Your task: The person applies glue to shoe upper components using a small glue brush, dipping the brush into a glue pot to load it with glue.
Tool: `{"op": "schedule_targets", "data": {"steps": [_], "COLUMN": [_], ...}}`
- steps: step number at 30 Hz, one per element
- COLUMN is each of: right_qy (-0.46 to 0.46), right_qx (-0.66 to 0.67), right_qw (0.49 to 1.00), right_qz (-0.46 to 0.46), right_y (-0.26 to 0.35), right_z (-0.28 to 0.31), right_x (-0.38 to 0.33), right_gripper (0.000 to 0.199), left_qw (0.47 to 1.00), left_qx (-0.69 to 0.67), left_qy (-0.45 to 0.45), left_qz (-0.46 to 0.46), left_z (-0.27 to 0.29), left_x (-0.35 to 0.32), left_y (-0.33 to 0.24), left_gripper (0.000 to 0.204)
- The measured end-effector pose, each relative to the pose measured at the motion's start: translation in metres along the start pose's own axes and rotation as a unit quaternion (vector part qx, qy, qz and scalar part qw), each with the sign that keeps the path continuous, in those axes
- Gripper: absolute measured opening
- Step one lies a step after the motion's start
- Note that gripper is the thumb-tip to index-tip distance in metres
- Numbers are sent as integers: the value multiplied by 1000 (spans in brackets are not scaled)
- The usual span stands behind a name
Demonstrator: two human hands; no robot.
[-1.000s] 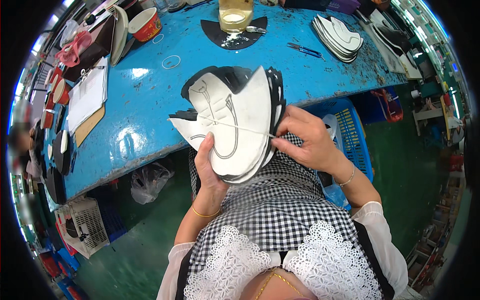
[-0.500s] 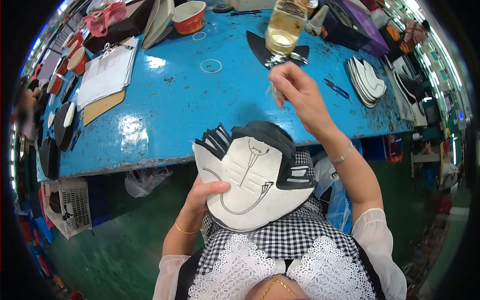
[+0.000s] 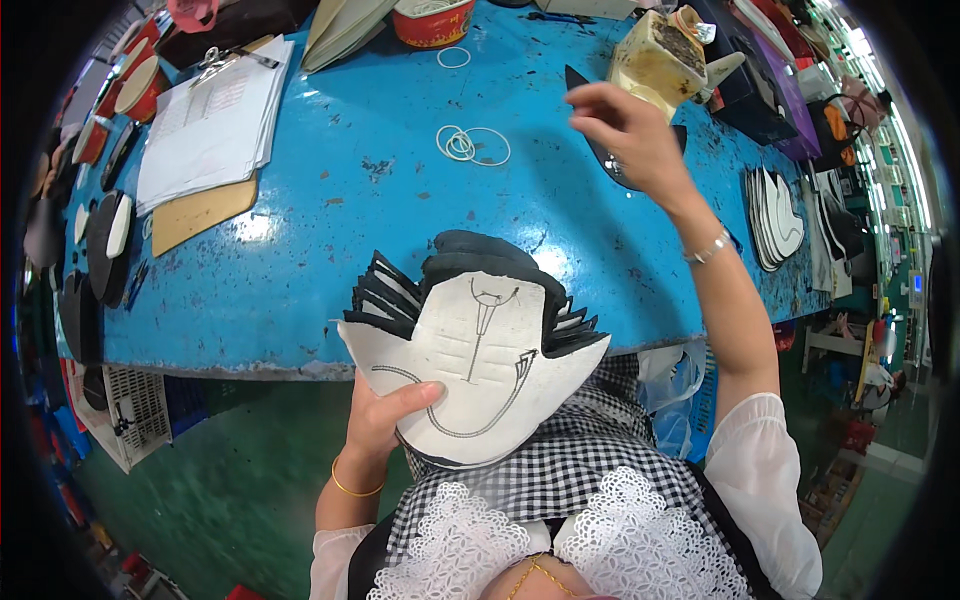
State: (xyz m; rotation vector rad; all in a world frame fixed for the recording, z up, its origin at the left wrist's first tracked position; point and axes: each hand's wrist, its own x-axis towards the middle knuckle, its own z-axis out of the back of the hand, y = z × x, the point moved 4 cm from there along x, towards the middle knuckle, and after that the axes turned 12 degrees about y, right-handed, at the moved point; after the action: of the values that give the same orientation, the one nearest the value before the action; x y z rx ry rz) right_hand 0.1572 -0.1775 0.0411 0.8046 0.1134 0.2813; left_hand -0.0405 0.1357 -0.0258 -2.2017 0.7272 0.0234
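Observation:
My left hand [image 3: 385,412] grips a stack of shoe upper pieces [image 3: 475,345] by its lower left side, thumb on top. The top piece shows a white face with stitched lines, and black layers fan out at its upper edges. The stack is held over the table's front edge and my lap. My right hand [image 3: 635,145] is raised over the table, thumb and fingers apart, with nothing visible between them. Behind it lies a black cut piece [image 3: 615,170], partly hidden, next to a yellowish container [image 3: 655,65]. Left of that hand lie loose pale rubber bands [image 3: 460,145].
A clipboard with papers [image 3: 215,125] lies on the blue table [image 3: 330,230] at the left, near black and white sole-shaped pieces [image 3: 108,240]. A red paper bowl [image 3: 433,22] stands at the back. Stacked white pieces [image 3: 772,218] sit at the right, by dark boxes [image 3: 750,100].
My right hand has moved up and right and its fingers have parted; thin strands it held are gone from it. More bands lie beside the single ring. The stack has shifted slightly left.

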Motion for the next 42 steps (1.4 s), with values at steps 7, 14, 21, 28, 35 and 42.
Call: {"op": "schedule_targets", "data": {"steps": [7, 14, 21, 28, 35, 42], "right_qy": [-146, -192, -121, -113, -110, -95], "right_qx": [173, -7, 12, 126, 169, -133], "right_qw": [970, 974, 984, 986, 979, 985], "right_qz": [-89, -122, -132, 4, -18, 49], "right_y": [-120, -151, -165, -142, -128, -108], "right_z": [104, 77, 84, 109, 103, 98], "right_x": [-112, -108, -100, -54, -16, -3], "right_gripper": [24, 28, 21, 18, 15, 17], "left_qw": [998, 996, 983, 984, 885, 658], "left_qx": [-33, 72, 168, 141, 451, 687], "left_qy": [46, 29, -17, -80, -42, 175], "left_qz": [-2, 31, 68, 77, 102, -254], "left_z": [-38, -81, -93, -102, -79, -142], "left_x": [44, 109, 122, 119, 108, 106], "left_y": [-15, 41, 51, 62, 16, 10], "left_gripper": [63, 62, 62, 58, 49, 50]}}
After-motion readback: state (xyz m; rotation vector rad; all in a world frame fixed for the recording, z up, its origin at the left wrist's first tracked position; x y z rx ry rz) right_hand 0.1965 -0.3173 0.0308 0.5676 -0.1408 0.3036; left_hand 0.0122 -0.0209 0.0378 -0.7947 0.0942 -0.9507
